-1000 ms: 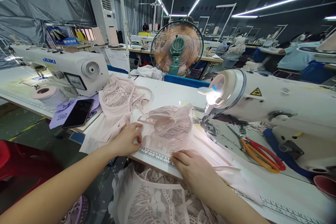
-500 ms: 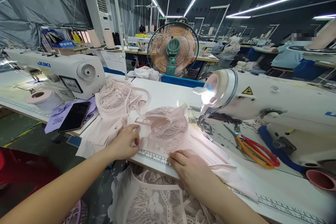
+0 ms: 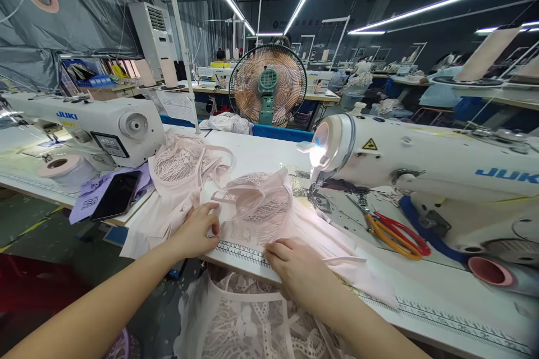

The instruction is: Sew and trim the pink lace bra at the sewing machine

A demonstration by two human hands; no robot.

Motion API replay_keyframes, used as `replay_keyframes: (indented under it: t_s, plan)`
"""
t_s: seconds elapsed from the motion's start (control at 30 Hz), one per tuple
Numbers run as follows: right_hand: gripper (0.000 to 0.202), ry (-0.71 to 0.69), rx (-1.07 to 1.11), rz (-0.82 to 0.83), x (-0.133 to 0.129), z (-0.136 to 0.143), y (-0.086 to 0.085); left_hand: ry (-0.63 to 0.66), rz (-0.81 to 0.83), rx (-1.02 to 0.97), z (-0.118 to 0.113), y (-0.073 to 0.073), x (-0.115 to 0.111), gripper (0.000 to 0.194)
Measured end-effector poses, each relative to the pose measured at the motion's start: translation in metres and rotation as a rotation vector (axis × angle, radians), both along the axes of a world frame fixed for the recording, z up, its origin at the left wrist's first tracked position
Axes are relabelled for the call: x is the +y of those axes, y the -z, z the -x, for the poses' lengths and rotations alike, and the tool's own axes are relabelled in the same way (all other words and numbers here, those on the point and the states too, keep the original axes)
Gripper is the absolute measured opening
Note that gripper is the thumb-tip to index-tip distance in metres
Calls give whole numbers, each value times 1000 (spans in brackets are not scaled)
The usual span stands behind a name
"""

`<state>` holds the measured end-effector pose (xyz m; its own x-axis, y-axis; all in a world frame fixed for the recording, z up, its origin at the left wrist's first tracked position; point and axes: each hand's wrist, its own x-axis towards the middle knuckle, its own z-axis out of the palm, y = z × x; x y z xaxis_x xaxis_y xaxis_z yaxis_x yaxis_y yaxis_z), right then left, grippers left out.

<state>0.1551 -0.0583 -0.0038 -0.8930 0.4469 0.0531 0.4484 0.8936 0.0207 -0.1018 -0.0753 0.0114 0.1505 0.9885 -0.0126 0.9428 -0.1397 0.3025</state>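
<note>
A pale pink lace bra [image 3: 265, 207] lies on the white table in front of me, its lower edge along a printed ruler scale [image 3: 242, 252]. At the left end of that edge, my left hand [image 3: 196, 230] is closed, thumb and fingers pinching the fabric. My right hand [image 3: 292, 261] is closed on the same edge further right, with its fingertips partly hidden. From there a smooth pink wing of the bra spreads toward the right. Beside my left hand rests a second lace bra [image 3: 179, 165]. More pink lace [image 3: 240, 320] hangs below the table edge.
A lit sewing machine [image 3: 379, 146] stands at the right, with orange-handled scissors [image 3: 393, 238] and red-handled scissors [image 3: 404, 230] by its base. Leftward are another sewing machine [image 3: 105, 129], a phone [image 3: 115, 195] on purple paper and a thread cone [image 3: 67, 171]. A large fan [image 3: 267, 87] stands beyond the table.
The whole view has shifted slightly, showing more of the right-hand machine. Both hands keep their places on the bra's edge, and the fabric lies nearly the same.
</note>
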Motion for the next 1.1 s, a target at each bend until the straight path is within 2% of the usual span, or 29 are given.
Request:
replay_keyframes:
  t_s: [0.27,0.5,1.1]
  plan:
    - [34,45,14,61,-2,1,0,-77,22,4,-4,-3,-3,7]
    - [31,55,53,55,-4,-1,2,-88,23,2,-6,-5,-2,10]
    - [30,28,51,23,-2,-2,5,-84,-36,-27,-1,5,0,9]
